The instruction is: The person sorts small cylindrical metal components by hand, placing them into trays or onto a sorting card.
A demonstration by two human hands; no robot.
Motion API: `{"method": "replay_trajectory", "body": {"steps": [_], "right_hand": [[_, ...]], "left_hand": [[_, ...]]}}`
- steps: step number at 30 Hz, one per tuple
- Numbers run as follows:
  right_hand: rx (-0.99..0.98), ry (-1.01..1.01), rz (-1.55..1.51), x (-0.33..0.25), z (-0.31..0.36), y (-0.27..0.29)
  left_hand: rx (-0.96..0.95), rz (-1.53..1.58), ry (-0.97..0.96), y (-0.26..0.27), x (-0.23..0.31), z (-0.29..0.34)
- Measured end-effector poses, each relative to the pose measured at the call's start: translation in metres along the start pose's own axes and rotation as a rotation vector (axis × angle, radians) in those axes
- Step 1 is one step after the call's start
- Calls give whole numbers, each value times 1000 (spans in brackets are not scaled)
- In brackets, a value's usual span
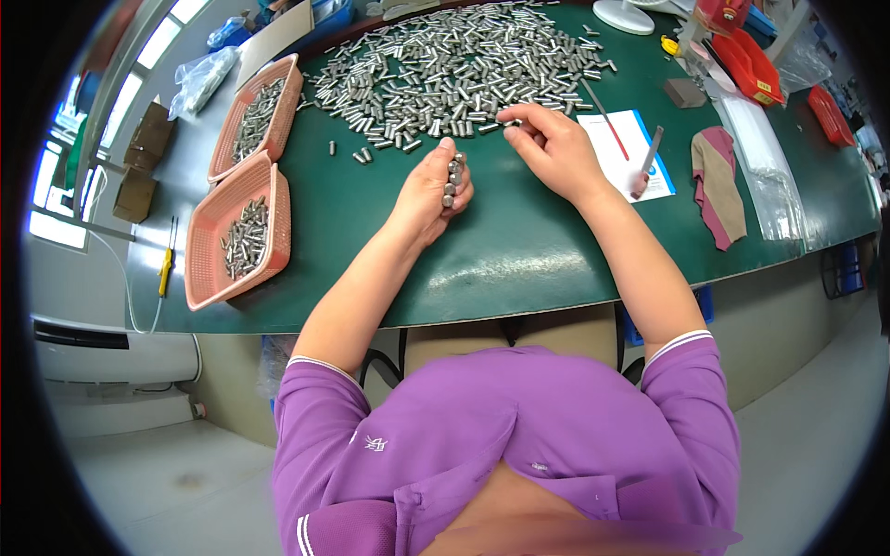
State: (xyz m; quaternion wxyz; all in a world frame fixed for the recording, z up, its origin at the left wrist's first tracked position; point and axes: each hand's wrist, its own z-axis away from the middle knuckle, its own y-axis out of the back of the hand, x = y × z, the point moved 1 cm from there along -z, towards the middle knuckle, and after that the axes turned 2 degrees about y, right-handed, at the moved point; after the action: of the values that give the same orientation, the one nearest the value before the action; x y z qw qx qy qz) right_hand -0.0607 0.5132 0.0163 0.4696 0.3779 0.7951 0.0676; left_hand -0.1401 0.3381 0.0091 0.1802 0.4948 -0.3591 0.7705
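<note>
Head: two hands [425, 196] [562, 159], two baskets [280, 222] [289, 100], many pins [454, 76]

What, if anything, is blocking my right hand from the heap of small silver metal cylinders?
Nothing visible: your right hand is at the near edge of that heap of small silver metal cylinders.

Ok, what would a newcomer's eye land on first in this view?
First, the wide heap of shiny metal pins across the far side of the green table, with the right fingers at the heap's near edge. Next, the cluster of pins in the left fingers, near mid-view. Then two pink baskets at the left, both holding metal pieces.
</note>
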Motion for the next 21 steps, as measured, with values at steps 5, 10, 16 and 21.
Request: {"method": "replay_trajectory", "body": {"steps": [5, 10, 16, 21], "right_hand": [[-106, 388, 152, -27, 5, -13], [-153, 446, 247, -34, 8, -21], [-139, 504, 251, -31, 3, -14], [-132, 493, 239, -37, 5, -16]], "left_hand": [[-169, 414, 141, 16, -6, 5], [-140, 450, 188, 16, -5, 4], [-200, 493, 187, 16, -3, 3], [-198, 427, 142, 20, -6, 4]]}}
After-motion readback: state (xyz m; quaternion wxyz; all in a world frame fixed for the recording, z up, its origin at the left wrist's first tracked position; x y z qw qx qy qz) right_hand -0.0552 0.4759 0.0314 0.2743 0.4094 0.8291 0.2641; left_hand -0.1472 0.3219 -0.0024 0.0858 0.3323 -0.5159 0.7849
